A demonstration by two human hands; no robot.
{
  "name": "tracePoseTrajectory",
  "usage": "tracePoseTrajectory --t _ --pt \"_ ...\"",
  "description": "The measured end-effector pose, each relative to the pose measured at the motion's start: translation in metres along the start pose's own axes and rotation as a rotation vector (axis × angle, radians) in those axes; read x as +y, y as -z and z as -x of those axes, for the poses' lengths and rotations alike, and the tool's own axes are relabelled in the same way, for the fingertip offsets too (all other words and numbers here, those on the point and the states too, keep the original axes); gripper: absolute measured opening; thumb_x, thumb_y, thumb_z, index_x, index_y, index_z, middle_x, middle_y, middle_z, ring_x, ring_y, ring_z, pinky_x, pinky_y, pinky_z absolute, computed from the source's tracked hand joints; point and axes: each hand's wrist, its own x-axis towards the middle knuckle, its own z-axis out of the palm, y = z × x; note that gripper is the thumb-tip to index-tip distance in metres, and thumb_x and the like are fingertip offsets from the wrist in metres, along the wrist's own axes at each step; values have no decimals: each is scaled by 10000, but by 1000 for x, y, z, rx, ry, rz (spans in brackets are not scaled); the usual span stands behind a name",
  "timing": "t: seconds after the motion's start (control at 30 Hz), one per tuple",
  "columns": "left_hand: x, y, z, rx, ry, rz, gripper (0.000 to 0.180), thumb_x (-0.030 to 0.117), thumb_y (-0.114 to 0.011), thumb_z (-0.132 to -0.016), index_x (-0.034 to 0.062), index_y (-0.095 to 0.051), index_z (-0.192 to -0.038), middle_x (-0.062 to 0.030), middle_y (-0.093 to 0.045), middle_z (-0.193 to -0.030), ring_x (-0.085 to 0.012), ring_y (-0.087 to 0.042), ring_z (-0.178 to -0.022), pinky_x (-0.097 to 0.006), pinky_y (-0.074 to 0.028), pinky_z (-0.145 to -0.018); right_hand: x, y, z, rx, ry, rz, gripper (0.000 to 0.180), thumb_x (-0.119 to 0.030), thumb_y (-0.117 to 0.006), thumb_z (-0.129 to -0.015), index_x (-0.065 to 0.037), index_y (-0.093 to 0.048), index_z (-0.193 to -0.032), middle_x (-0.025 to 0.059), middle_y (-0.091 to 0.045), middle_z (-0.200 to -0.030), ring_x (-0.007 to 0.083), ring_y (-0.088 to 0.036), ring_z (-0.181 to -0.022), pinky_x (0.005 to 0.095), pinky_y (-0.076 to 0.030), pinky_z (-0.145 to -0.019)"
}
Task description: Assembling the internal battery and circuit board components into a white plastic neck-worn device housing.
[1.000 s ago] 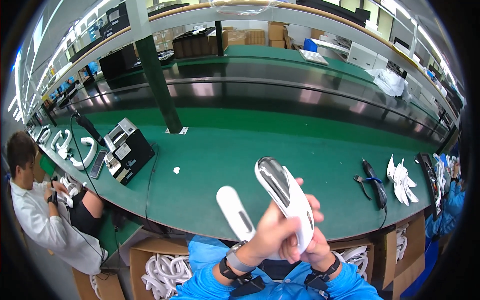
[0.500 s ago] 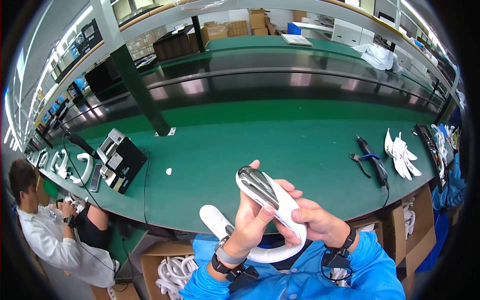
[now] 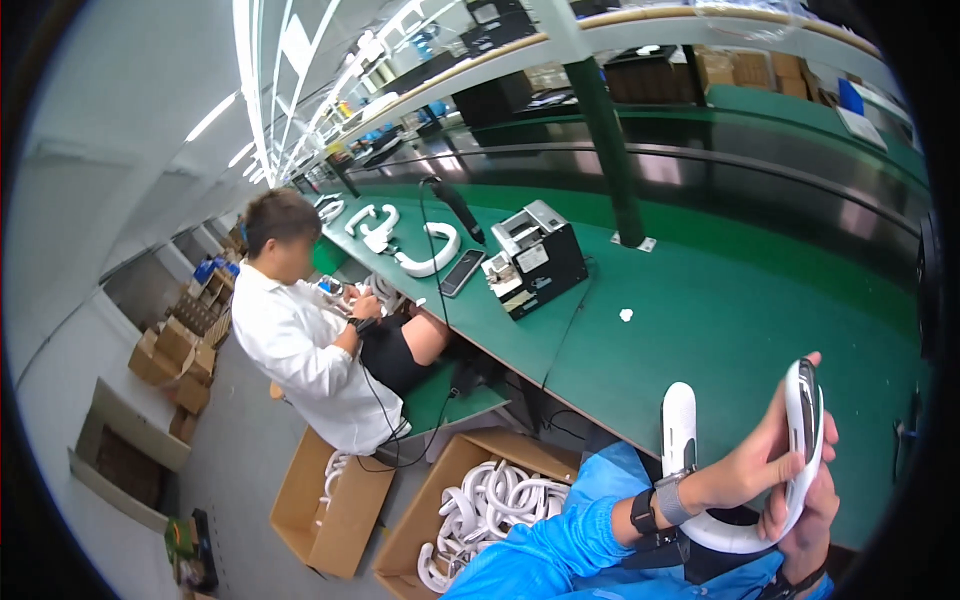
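Observation:
A white U-shaped neck massager [image 3: 722, 534] with a glossy dark panel on its raised end is held above the front edge of the green bench, at the right. My left hand [image 3: 752, 470] has its thumb against the side of this raised end, its fingers behind it. Lower on the same arm, my right hand [image 3: 812, 508] closes around the white curve, partly hidden by it. The massager's other end [image 3: 679, 415] stands free, left of my left wrist. Dark straps circle my wrists, and a grey band sits on the left one.
Left on the green bench [image 3: 690, 300] stands a black boxy machine [image 3: 548, 265] with a cable, beside a phone [image 3: 463, 272] and white curved parts [image 3: 432, 258]. A seated co-worker [image 3: 305, 335] handles a white part. Cardboard boxes [image 3: 400, 540] of white U-shaped parts stand below.
My view has swung left, bringing the co-worker and floor boxes further in. The massager stays in both hands, its raised end now seen more edge-on.

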Motion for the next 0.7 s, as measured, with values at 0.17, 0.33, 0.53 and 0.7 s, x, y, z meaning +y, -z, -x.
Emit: tracePoseTrajectory --t 0.17,0.33,0.53,0.7 --pt "3 17 5 -47 30 -187 1111 222 -676 -784 131 114 -1560 -97 -508 -1129 -184 -534 -1002 -339 -422 -947 16 -5 -18 123 134 -86 635 -335 -654 -896 25 -349 -1322 178 -579 -624 301 -614 -463 427 -557 -404" --pt "15 23 8 -44 -52 -178 1153 362 -734 -821 94 118 -1551 -94 -505 -1110 -170 -533 -982 -322 -427 -913 17 7 -16 -54 18 123 681 -306 -717 -832 87 -384 -1278 193 -625 -676 314 -646 -534 477 -595 -648" --pt "8 15 11 -25 -73 -176 1185 450 -734 -817 80 129 -1540 -85 -489 -1070 -161 -528 -978 -318 -429 -906 17 -5 -6 3 71 291 632 -397 -752 -797 104 -506 -1094 141 -640 -657 247 -636 -506 371 -570 -571" --pt "39 23 14 21 11 -149 1002 291 -699 -855 35 -13 -1538 -159 -546 -1197 -250 -572 -1122 -404 -458 -994 -3 -33 -14 -1 33 544 560 -277 -726 -833 10 -498 -1256 137 -654 -693 227 -673 -606 321 -564 -572"
